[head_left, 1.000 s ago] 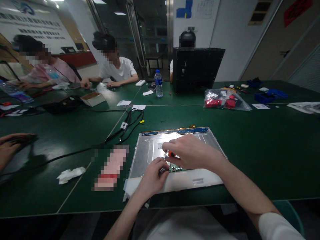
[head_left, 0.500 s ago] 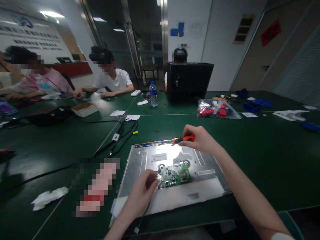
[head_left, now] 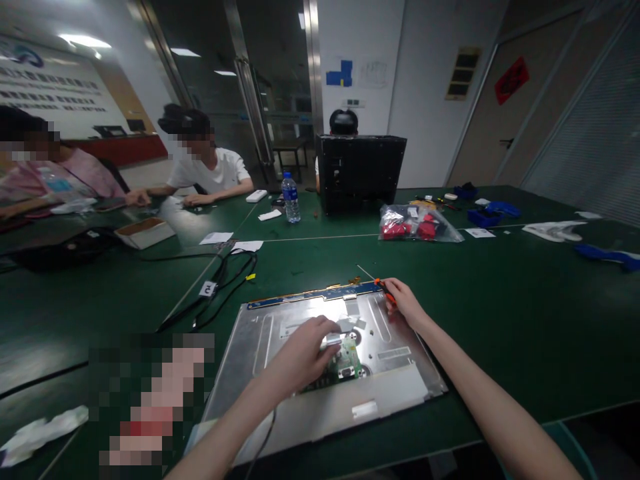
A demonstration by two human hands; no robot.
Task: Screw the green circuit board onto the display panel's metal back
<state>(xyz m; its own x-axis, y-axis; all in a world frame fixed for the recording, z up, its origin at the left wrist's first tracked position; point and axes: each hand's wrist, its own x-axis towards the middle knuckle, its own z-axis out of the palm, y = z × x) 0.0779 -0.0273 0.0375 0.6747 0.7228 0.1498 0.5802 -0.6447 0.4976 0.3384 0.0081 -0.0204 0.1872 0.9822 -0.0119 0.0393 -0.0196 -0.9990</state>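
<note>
A metal display panel (head_left: 300, 407) lies flat on the green table, with a green circuit board (head_left: 351, 353) at its middle and a narrow blue strip board (head_left: 300, 295) along its far edge. Over the circuit board is my left hand (head_left: 313, 350), thumb and fingers curved apart around its upper part; it covers much of the board, and nothing is seen held in it. My right hand (head_left: 406, 303), at the panel's far right corner, grips an orange and black screwdriver (head_left: 387, 292), whose thin shaft points away to the upper left.
Black cables (head_left: 220, 280) run left of the panel. Beyond stand a water bottle (head_left: 291, 198), a black box (head_left: 361, 172) and a plastic bag with red items (head_left: 417, 224). A crumpled tissue (head_left: 47, 433) lies at the near left. People sit across the table.
My left hand has moved from the circuit board's left edge to over its upper part. The screwdriver has turned, its shaft now showing beyond the strip board. The view has shifted right.
</note>
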